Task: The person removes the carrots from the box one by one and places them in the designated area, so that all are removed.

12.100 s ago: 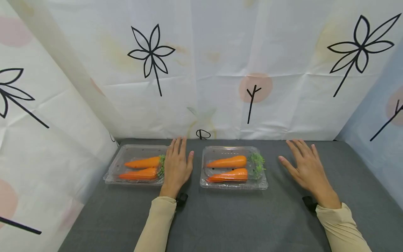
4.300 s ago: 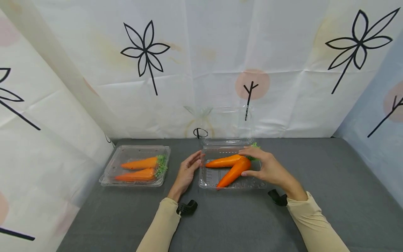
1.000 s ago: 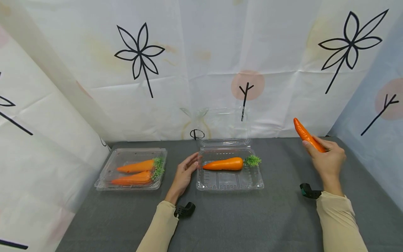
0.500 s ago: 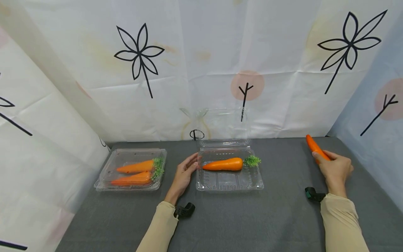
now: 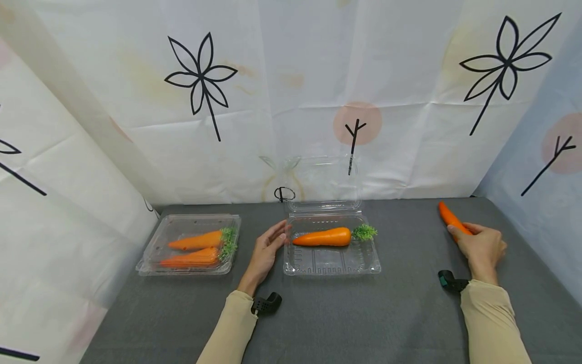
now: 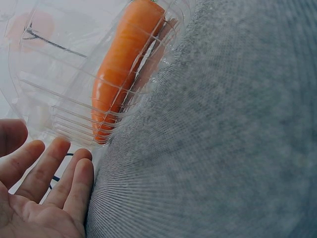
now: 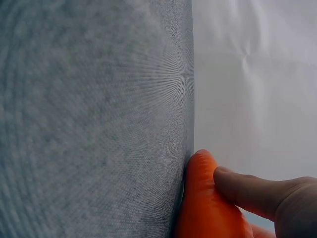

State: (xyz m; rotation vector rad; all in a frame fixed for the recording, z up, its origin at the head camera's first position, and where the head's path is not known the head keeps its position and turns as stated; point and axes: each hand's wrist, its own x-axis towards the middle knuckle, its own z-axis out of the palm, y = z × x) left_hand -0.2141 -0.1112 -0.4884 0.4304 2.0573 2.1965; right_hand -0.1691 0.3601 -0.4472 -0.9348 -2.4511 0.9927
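On the right of the table, my right hand grips an orange carrot, its tip pointing away and to the left. The right wrist view shows my thumb pressed on this carrot, which lies at the cloth; its leafy end is hidden. My left hand rests at the left side of an open clear plastic clamshell box, fingers extended and touching or nearly touching its wall. Inside that box lies another carrot with a green top. The box's lid stands raised at the back.
A closed clear box with two carrots stands at the left of the grey table. White patterned cloth hangs behind and at both sides.
Over the earlier frames the middle box was opened and one carrot taken out to the right. Within the last second, my right hand lowered that carrot to the table; the left hand stays put.
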